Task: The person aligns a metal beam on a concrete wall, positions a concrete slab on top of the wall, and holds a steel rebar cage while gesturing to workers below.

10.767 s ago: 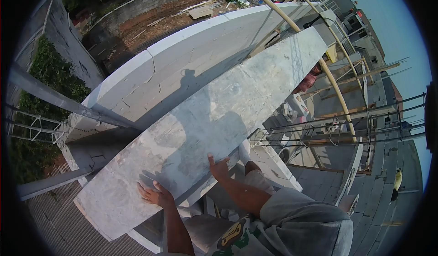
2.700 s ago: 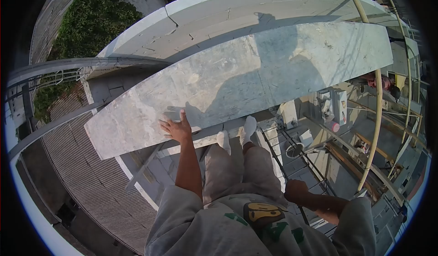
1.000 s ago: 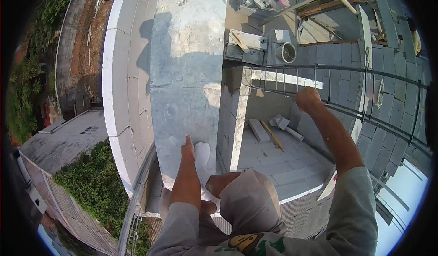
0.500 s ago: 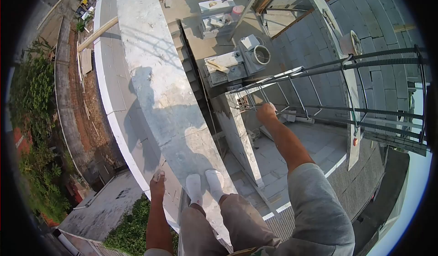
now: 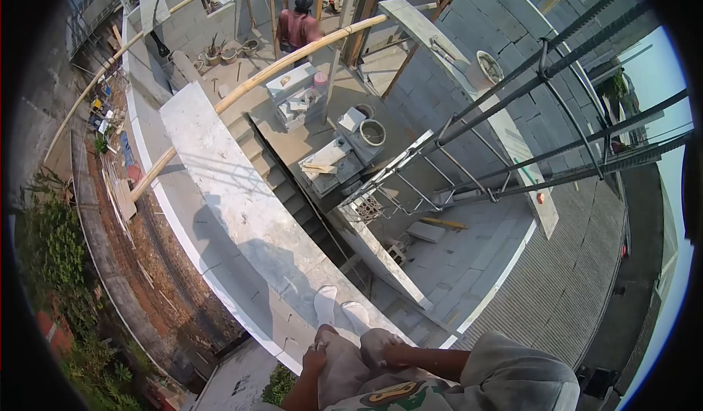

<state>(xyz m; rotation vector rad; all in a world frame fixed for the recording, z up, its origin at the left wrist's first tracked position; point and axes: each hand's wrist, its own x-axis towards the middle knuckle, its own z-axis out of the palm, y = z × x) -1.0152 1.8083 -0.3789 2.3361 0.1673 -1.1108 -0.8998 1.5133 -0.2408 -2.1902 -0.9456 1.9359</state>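
The long, flat, pale grey board (image 5: 245, 191) is stretched from the feet toward the upper left of the view, and two feet in white socks (image 5: 326, 302) are planted on its near part. The grey-beige cloth shorts (image 5: 343, 363) are touched by both hands near the knees. The left hand (image 5: 315, 356) is bent against the cloth on one leg and the right hand (image 5: 393, 352) against the other; whether the cloth is pinched in either grip cannot be told.

The board is flanked on its left by a curved wall of pale blocks (image 5: 181, 223), and on its right by a concrete staircase (image 5: 272, 173). A light bamboo pole (image 5: 296, 56) is passed beneath the board's far part. Well to the right of the board, a ladder-like cage of dark steel bars (image 5: 489, 102) is seen, and between them a round, grey-rimmed bucket (image 5: 372, 132). Beyond the board, a person in a reddish shirt (image 5: 294, 30) is seen beside upright wooden posts (image 5: 364, 34).
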